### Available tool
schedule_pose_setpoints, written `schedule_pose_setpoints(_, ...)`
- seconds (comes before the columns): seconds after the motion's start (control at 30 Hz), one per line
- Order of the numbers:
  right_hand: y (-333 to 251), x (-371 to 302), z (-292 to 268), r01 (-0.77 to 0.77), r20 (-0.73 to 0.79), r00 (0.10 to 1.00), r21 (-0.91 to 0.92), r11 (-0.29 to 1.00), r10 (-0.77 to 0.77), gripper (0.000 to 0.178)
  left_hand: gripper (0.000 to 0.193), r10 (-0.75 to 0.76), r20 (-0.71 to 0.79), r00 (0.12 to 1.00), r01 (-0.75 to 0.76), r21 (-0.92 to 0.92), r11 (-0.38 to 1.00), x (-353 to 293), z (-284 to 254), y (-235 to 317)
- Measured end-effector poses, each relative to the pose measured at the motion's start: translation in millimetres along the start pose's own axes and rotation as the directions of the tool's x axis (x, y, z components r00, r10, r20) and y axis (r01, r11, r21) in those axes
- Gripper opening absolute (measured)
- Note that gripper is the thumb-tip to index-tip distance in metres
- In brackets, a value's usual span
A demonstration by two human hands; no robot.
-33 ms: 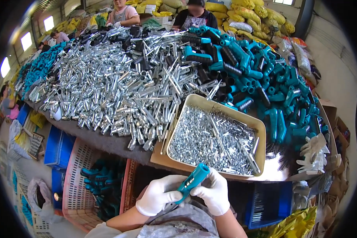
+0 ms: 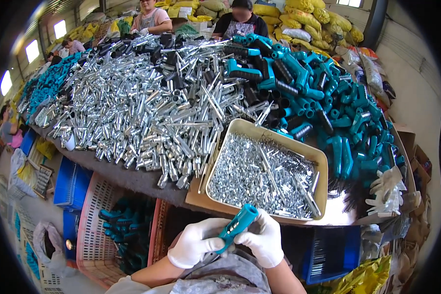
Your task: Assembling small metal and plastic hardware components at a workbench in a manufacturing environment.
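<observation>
Both of my hands, in white gloves, are in front of my body at the near edge of the table. They hold a teal tool handle (image 2: 238, 224) with a round open tube at its upper end. Small shiny metal bits show along its side. My left hand (image 2: 197, 243) is closed round its lower part, thumb across the front. My right hand (image 2: 263, 239) presses thumb and fingers against its right side. The glove fingers hide the handle's lower end. Just beyond the hands, a cream tray (image 2: 323, 188) holds many tiny metal parts, springs and a few thin rods.
A heap of silver metal tubes (image 2: 132, 105) covers the table's left and middle. Teal and black handles (image 2: 299, 83) pile up on the right, near white gloves (image 2: 387, 188). Below stand a pink basket (image 2: 90, 235) of handles and a blue bin (image 2: 348, 255). Two people (image 2: 240, 22) are across the table.
</observation>
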State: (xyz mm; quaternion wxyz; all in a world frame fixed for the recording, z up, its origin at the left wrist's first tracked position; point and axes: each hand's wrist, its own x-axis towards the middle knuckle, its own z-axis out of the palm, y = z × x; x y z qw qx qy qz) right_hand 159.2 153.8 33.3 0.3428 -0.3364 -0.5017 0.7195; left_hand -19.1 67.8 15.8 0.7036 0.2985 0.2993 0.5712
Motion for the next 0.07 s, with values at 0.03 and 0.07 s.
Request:
schedule_pose_setpoints(0.03,-0.5,3.4,1.4,0.032,0.024,0.999,0.011,0.999,-0.032,0.039,0.061,0.068,-0.048,0.997,-0.061,0.142,0.988,1.3,-0.6,0.5)
schedule_pose_setpoints(0.07,-2.9,7.0,6.5,0.061,0.049,0.997,0.023,0.998,-0.062,0.044,0.064,0.143,-0.087,0.986,-0.113,0.282,0.953,1.1,-0.2,-3.6)
